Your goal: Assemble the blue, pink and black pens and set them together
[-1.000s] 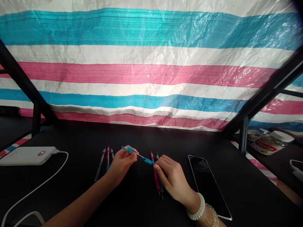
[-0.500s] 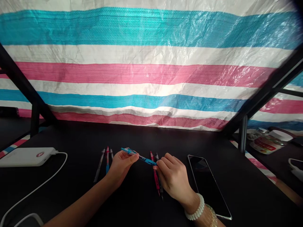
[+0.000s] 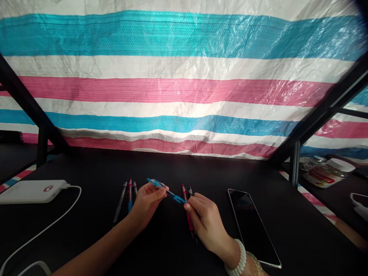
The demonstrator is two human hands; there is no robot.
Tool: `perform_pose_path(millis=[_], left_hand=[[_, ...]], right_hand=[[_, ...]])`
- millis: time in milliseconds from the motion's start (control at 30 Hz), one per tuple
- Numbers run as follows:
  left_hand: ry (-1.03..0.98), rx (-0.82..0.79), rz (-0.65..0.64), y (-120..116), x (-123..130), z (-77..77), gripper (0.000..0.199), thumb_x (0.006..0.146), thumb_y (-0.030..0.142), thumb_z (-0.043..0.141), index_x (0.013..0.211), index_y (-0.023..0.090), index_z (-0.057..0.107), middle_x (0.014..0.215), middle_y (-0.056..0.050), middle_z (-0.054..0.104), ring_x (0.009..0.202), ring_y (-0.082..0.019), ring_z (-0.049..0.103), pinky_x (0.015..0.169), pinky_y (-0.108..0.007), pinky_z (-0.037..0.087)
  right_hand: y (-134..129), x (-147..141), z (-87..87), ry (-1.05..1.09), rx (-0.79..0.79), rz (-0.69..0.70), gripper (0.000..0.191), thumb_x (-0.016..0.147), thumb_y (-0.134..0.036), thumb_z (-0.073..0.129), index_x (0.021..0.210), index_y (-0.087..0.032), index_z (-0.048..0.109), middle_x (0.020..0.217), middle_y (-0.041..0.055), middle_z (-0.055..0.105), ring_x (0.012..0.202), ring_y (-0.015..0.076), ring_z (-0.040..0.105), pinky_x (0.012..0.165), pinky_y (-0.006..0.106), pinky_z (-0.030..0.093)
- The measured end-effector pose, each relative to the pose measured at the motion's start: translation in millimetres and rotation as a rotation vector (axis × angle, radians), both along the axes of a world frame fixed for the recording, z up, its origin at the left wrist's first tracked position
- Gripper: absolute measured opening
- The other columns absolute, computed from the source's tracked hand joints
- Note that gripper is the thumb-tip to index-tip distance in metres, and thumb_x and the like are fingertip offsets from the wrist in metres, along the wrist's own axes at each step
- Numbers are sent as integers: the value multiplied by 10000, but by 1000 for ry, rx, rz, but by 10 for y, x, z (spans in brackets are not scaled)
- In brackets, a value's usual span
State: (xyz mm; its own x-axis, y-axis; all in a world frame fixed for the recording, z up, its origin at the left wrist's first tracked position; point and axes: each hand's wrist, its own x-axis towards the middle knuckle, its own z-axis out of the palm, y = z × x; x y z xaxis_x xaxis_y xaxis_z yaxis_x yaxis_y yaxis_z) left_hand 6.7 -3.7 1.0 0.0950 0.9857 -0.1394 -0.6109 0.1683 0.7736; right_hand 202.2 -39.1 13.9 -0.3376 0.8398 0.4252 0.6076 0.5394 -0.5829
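Above the black tabletop, a blue pen point(image 3: 176, 197) is held slantwise between my two hands. My left hand point(image 3: 150, 199) pinches its upper barrel, with the blue end poking out past the fingers. My right hand point(image 3: 204, 216) is closed on the lower right end, thumb and fingers together, hiding the tip. Beneath and behind my right hand lie a red pen point(image 3: 189, 220) and a dark pen point(image 3: 190, 191), both partly covered. Left of my left hand lie a grey pen point(image 3: 120, 203), a pen with red and blue parts point(image 3: 130, 195) and another dark pen point(image 3: 135, 188).
A smartphone point(image 3: 254, 226) lies to the right of my right hand. At the left is a white power bank point(image 3: 34, 191) with a white cable point(image 3: 66, 212). Black frame bars point(image 3: 316, 111) and a striped sheet point(image 3: 172, 92) stand behind. A jar point(image 3: 326, 174) is beyond the right edge.
My right hand has shifted slightly left and down, rolling a little, still on the pen's end. My left hand has barely moved.
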Motion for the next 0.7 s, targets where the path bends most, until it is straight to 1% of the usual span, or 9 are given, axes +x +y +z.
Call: perform_pose_path(millis=[300, 400, 467, 533, 567, 633, 700], left_hand=[[-7, 6, -8, 8, -2, 16, 209, 591, 183, 884, 730, 137, 734, 739, -30, 721, 669, -102, 627, 697, -211, 507], [22, 62, 1, -7, 19, 32, 189, 646, 213, 861, 762, 150, 726, 774, -36, 725, 777, -140, 664, 765, -240, 517], [61, 120, 10, -26, 36, 45, 176, 693, 228, 835, 808, 161, 719, 812, -35, 724, 859, -167, 678, 812, -260, 515], [95, 147, 4, -47, 43, 59, 224, 726, 231, 812, 920, 190, 707, 839, -20, 719, 849, -167, 686, 801, -265, 515], [102, 143, 5, -56, 42, 67, 297, 742, 231, 802, 1016, 217, 688, 845, -13, 717, 835, -163, 689, 799, -271, 515], [113, 122, 4, -66, 29, 85, 512, 777, 228, 774, 1246, 289, 580, 893, -10, 723, 820, -150, 688, 801, -275, 511], [116, 104, 0, -62, 9, 106, 677, 809, 223, 746, 1394, 345, 431, 935, -13, 724, 807, -130, 679, 802, -264, 503]], right_hand=[[3, -20, -21, 58, -167, -20, 418, 1020, -333, 404, 625, -197, 385, 652, -6, 461, 594, 132, 445, 555, 269, 304], [10, -32, -28, 73, -193, -18, 401, 1009, -318, 433, 627, -196, 426, 686, 3, 490, 633, 139, 480, 570, 268, 340], [9, -44, -20, 48, -168, 12, 377, 998, -291, 454, 633, -197, 444, 685, 8, 502, 685, 158, 493, 608, 279, 364], [4, -57, -3, 8, -119, 57, 359, 988, -264, 472, 636, -198, 441, 678, 9, 508, 733, 176, 487, 663, 301, 380], [0, -62, 8, -12, -98, 80, 350, 987, -256, 474, 643, -199, 444, 681, 8, 514, 752, 182, 481, 691, 313, 383], [-9, -68, 31, -38, -78, 117, 320, 994, -249, 464, 678, -199, 473, 716, 9, 539, 776, 184, 475, 741, 335, 384], [-16, -67, 50, -41, -82, 134, 290, 1008, -252, 442, 730, -202, 509, 753, 10, 560, 790, 185, 477, 768, 349, 381]])
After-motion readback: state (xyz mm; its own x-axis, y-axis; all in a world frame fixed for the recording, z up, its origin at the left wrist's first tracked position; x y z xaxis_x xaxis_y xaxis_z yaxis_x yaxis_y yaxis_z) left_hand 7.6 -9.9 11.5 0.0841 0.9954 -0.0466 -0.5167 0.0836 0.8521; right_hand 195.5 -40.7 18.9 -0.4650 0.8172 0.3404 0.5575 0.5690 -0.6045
